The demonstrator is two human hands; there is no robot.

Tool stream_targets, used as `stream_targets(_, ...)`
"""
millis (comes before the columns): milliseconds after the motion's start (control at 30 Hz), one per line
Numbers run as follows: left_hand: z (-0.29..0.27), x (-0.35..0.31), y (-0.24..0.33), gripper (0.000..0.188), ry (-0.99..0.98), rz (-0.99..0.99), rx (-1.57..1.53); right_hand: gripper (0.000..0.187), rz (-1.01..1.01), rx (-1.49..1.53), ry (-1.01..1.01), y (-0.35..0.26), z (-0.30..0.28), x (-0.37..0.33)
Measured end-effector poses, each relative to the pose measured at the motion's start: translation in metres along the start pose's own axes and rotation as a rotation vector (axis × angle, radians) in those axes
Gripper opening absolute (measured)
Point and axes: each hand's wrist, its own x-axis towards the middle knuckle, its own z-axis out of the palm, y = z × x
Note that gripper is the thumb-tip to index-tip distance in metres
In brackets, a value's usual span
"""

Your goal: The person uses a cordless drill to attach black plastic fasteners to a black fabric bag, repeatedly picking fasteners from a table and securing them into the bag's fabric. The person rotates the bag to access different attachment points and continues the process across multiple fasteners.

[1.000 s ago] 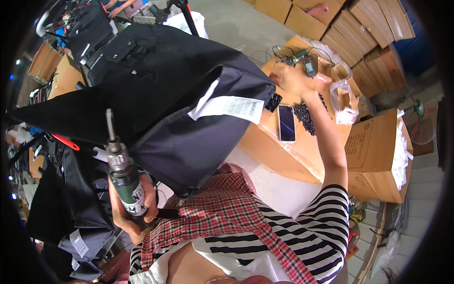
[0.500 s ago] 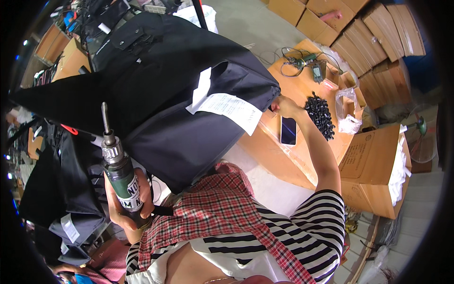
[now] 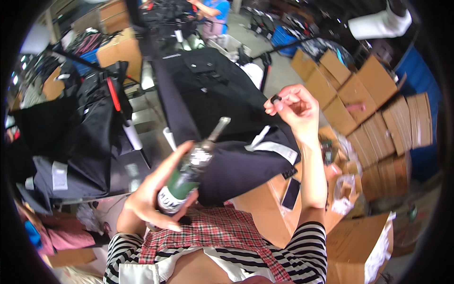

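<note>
My left hand (image 3: pixel 150 196) is wrapped round a green electric screwdriver (image 3: pixel 182 180) with a metal chuck and a long bit, which points up and to the right. Raised above the black fabric bag (image 3: pixel 227 163), my right hand (image 3: pixel 300 111) pinches a small black plastic piece (image 3: pixel 275 99) between thumb and fingertips. The bag is spread out in front of me, with white paper tags (image 3: pixel 279 149) on its near right part. The screwdriver's bit hangs over the fabric; whether it touches cannot be told.
A phone (image 3: pixel 290 194) lies on the cardboard-coloured tabletop (image 3: pixel 269 213) at right, beside my forearm. Cardboard boxes (image 3: pixel 369 90) are stacked at far right, and an open carton (image 3: pixel 357 246) stands near right. More black bags (image 3: pixel 90 137) lie at left. Another person (image 3: pixel 215 14) is at the back.
My right hand has left the bag's corner and come up with the small black piece. The screwdriver has moved right and now tilts right. The view has swung toward the far side.
</note>
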Motion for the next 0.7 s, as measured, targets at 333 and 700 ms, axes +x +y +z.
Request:
stream_targets(333, 0.009, 0.001, 0.024, 0.131, 0.027, 0.039, 0.047, 0.026, -0.317, -0.403, -0.057, -0.042, 0.104, 0.037)
stream_targets(700, -0.017, 0.000, 0.015, 0.136, -0.239, 0.034, -0.402, 0.031, -0.888, -0.727, 0.009, -0.045, 0.124, 0.045)
